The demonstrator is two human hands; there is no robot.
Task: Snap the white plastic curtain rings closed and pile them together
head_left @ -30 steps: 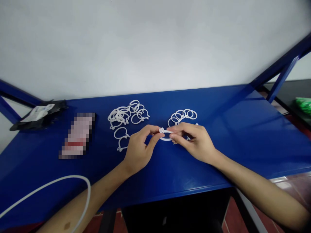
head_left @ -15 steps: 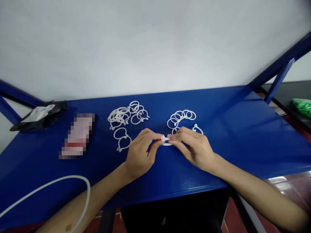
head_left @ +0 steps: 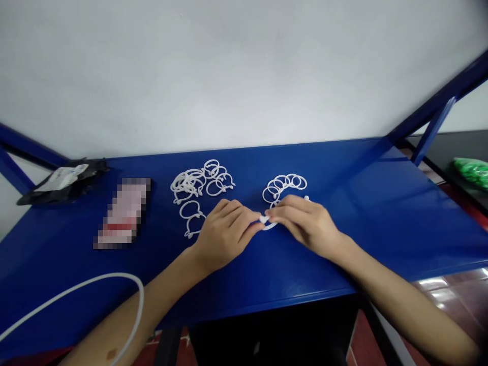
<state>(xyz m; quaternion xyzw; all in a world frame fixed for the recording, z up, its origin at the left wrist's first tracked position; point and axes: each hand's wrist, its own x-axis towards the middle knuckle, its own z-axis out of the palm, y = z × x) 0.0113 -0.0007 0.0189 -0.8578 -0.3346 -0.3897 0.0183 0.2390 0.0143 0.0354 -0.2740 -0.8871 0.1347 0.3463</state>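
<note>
Both hands, left (head_left: 223, 235) and right (head_left: 309, 226), pinching white ring (head_left: 270, 226) over blue table (head_left: 263, 274), loose rings (head_left: 190, 184) bunched up behind.

Looks like a small workshop or packing corner here: blue metal-framed surface (head_left: 244, 274), pale wall (head_left: 236, 76), reddish tiled floor (head_left: 453, 295), bagged green goods (head_left: 473, 172) alongside.

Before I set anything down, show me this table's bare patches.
Bare: the table beyond the right hand; its front, between left forearm and right forearm; a narrower gap between left rings and right rings. Crowded: both ring groups, and far left, with bag, blurred item and cord.
</note>
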